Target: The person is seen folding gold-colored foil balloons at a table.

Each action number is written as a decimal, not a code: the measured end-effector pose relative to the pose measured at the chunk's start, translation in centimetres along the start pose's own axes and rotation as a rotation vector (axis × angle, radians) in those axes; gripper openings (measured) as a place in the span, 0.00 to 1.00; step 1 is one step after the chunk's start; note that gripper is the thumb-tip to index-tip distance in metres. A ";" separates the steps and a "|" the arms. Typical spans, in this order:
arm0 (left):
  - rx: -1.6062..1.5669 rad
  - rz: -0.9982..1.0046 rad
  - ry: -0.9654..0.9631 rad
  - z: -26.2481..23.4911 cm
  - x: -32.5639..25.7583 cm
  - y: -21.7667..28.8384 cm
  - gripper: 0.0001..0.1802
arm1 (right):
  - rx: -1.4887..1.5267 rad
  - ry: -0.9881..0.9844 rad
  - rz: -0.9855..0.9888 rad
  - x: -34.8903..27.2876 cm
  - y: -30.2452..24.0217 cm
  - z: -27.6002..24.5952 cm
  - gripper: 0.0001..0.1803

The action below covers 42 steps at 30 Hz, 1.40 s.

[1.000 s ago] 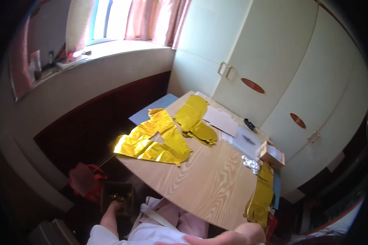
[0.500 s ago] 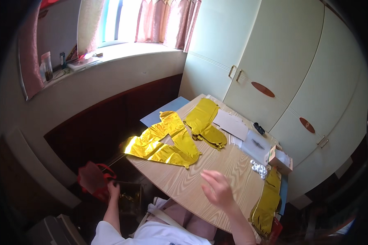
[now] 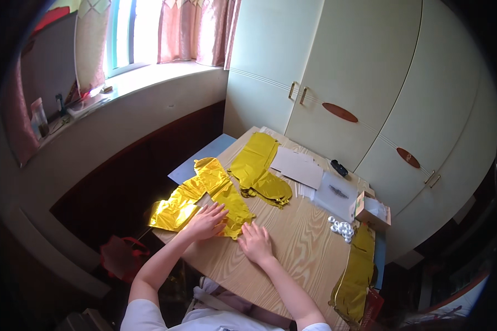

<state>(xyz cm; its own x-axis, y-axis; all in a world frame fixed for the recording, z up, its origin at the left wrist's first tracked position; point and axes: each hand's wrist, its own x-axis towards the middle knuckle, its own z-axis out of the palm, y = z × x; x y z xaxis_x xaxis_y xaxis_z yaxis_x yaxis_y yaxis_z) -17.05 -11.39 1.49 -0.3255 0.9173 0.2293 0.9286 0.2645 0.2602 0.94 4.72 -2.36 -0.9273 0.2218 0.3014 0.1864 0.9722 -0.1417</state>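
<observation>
A flat gold foil balloon (image 3: 212,175), angular and creased, lies on the wooden table (image 3: 292,243) in front of me. My left hand (image 3: 206,222) rests on its lower part with the fingers stretched out, covering some of the foil. Just to the right, my right hand (image 3: 255,244) lies palm down, its fingertips by the balloon's lower right corner. Neither hand grips anything. Behind this balloon is a layered stack of flat gold foil balloons (image 3: 258,163).
More gold foil (image 3: 357,270) lies along the right edge, below several small white rolls (image 3: 342,229) and an open box (image 3: 373,211). Pale sheets (image 3: 297,165), a clear plastic bag (image 3: 334,197) and a black object (image 3: 339,167) sit farther back. A red bag (image 3: 121,257) is at lower left.
My left hand has come up from beside the red bag onto the balloon. My right hand has lowered from above the table to the balloon's corner. The view has shifted slightly.
</observation>
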 end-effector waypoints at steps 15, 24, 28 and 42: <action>-0.270 0.009 0.055 0.3 0.3 0.4 0.31 | 0.038 0.007 0.002 1.2 -0.4 0.0 0.28; -0.049 0.073 0.126 0.3 0.4 3.3 0.27 | 0.087 -0.058 0.009 1.4 -0.1 -0.9 0.32; -0.115 0.019 0.178 1.4 0.8 4.0 0.16 | 0.144 -0.057 0.037 1.6 -0.2 -0.8 0.36; -0.165 -0.550 0.780 -12.4 6.7 -16.2 0.08 | 0.123 -0.096 0.072 1.5 -0.6 -1.6 0.27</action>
<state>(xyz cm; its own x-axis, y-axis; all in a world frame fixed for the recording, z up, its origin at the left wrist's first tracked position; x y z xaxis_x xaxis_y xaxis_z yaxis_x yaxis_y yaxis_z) -36.46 -13.22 10.48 -0.7890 0.2065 0.5786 0.5938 0.4978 0.6321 -0.06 4.54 -0.30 -0.9408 0.2767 0.1960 0.2177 0.9361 -0.2763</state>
